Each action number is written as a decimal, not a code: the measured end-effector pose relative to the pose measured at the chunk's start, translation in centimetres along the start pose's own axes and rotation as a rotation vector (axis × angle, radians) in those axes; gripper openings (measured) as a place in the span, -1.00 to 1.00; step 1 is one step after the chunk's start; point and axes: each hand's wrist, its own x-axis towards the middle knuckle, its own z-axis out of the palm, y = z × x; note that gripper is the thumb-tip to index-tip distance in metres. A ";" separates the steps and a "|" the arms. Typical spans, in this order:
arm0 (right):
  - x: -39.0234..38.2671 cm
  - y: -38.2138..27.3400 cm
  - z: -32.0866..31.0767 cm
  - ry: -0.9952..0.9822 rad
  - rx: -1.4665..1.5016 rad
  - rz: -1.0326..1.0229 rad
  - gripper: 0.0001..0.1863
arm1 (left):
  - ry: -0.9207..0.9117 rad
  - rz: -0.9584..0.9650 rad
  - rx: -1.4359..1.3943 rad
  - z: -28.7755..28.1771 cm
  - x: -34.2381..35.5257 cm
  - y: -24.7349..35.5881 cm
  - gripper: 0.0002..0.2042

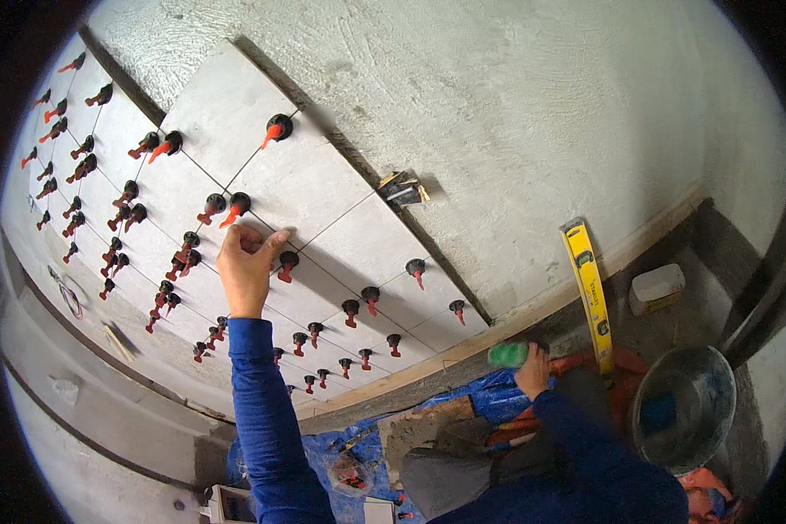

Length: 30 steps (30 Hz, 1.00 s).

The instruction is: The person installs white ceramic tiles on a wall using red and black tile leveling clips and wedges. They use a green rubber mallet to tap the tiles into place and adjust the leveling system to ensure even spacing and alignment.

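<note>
I have the left hand (pixel 247 262) at the tiles (pixel 323 188), well left of the level (pixel 592 293), its bent fingers just beside a red clip (pixel 238 204); from here I can't tell whether they grasp anything. The right hand (pixel 533 374) grips a green thing (pixel 507 355), too blurred for me to name, just left of the level's lower end. More clips stud the tiles. Right of the level I see a tub (pixel 658 286) and, lower down, a bucket (pixel 703 384).
</note>
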 end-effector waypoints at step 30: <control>-2.5 12.0 18.8 -0.773 -0.418 -0.402 -0.68 | -0.109 -0.017 0.167 -1.0 0.1 0.9 -0.65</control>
